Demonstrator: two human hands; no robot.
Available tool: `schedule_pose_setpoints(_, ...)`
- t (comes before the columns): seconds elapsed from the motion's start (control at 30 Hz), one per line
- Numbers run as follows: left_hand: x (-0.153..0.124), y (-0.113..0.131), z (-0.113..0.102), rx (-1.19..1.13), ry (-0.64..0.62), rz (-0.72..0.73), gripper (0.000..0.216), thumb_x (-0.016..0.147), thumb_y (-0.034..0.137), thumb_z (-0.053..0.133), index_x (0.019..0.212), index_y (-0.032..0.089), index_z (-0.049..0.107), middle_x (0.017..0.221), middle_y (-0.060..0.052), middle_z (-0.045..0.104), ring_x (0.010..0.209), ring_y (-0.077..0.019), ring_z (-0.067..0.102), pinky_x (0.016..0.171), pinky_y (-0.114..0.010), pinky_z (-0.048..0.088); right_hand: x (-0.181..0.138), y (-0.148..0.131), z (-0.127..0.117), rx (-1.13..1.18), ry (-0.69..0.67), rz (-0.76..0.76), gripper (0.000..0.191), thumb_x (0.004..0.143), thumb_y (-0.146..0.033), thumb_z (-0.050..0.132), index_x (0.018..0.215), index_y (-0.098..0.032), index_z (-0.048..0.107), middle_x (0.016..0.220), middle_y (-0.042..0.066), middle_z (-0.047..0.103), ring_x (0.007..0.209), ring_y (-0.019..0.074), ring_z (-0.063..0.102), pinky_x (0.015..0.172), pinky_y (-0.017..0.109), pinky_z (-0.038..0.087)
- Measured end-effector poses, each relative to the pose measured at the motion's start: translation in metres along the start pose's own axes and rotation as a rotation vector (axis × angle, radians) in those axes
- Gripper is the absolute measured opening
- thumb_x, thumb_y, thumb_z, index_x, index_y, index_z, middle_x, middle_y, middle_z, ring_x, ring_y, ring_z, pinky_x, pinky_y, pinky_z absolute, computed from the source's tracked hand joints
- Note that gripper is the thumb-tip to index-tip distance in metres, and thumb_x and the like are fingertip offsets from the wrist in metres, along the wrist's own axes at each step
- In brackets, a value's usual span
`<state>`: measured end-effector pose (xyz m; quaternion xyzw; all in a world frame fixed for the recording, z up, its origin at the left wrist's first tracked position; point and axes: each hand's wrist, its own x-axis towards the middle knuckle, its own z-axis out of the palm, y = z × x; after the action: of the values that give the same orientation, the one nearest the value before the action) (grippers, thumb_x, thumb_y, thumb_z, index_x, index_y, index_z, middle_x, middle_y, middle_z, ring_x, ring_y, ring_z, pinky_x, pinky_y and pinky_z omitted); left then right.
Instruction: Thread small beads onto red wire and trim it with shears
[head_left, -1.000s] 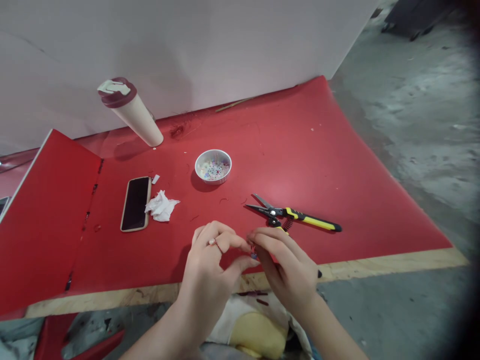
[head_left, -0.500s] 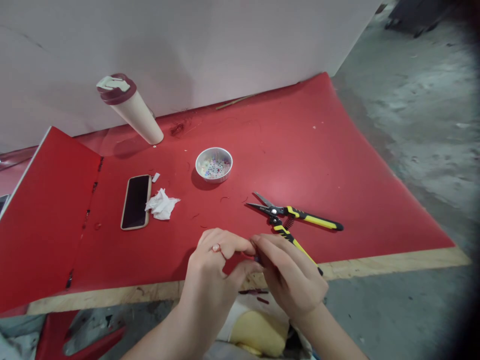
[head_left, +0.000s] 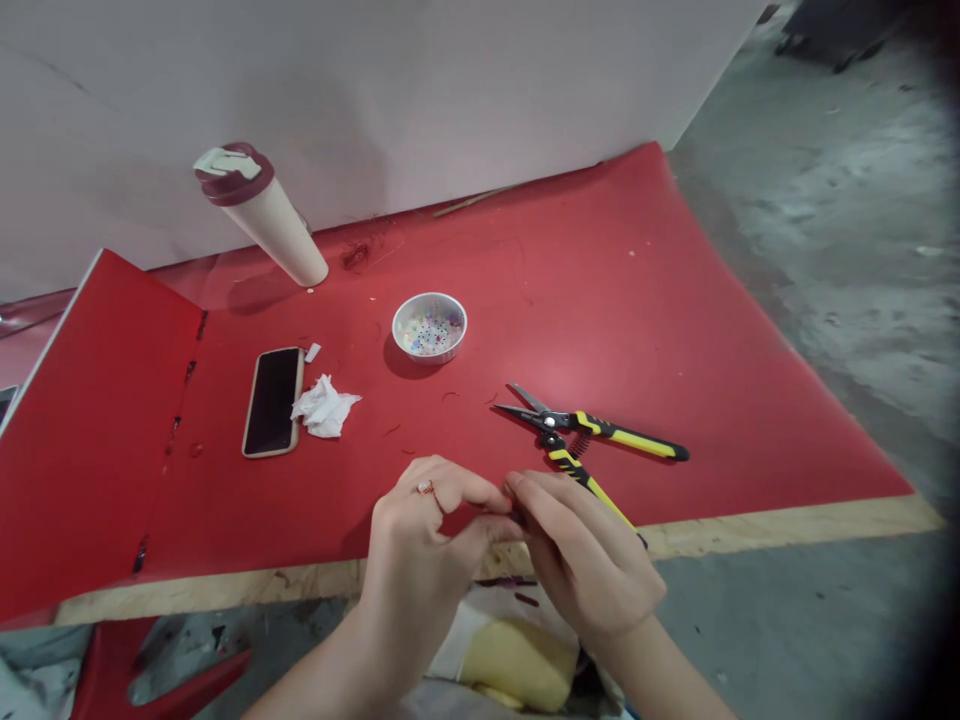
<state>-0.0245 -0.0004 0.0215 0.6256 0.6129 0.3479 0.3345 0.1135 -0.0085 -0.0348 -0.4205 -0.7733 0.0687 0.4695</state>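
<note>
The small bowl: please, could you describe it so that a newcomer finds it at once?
On the red tabletop, first find the tall lidded cup. Right of it and nearer the viewer stands a small, round bowl. Unlike the cup, it is open on top, showing many tiny multicoloured pieces inside.

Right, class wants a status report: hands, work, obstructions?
Left hand, right hand: fingertips together. Small piece between them, mostly hidden. Open scissors close beyond right hand.
</note>
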Motion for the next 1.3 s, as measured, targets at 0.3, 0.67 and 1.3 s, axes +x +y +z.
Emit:
schedule_pose_setpoints(0.3,0.002,0.004,0.001,0.010,0.027,-0.079,0.028,0.054,-0.006,0.070,0.054,0.021,0.063,0.058,0.010,0.064,0.059,-0.0066,0.057,0.058,-0.015,0.046,0.002,-0.005,-0.001,-0.085,0.038,-0.022,0.030,0.082,-0.002,0.049,0.109,-0.012,0.059,0.085,0.009,0.071,0.080,0.0170,0.066,0.076,0.027,0.053)
schedule_pose_setpoints(0.67,0.001,0.005,-0.001,0.019,-0.029,-0.092,0.027,0.054,-0.004,0.073,0.053,0.021,0.061,0.057,0.009,0.063,0.060,-0.0078,0.058,0.059,-0.017,0.046,0.001,-0.005,-0.004,-0.093,-0.009,-0.025,0.030,0.082,-0.003,0.049,0.109,-0.014,0.057,0.085,0.009,0.071,0.078,0.0177,0.067,0.074,0.028,0.054)
schedule_pose_setpoints(1.3,0.001,-0.010,0.009,-0.009,0.028,0.121,0.019,0.071,0.012,0.068,0.088,0.021,0.064,0.079,0.001,0.066,0.075,-0.0114,0.062,0.067,-0.021,0.051,0.020,-0.017,0.005,0.168,0.062,0.787,0.009,0.077,-0.021,0.056,0.068,-0.021,0.057,0.058,-0.003,0.064,0.049,0.0105,0.060,0.048,0.019,0.048)
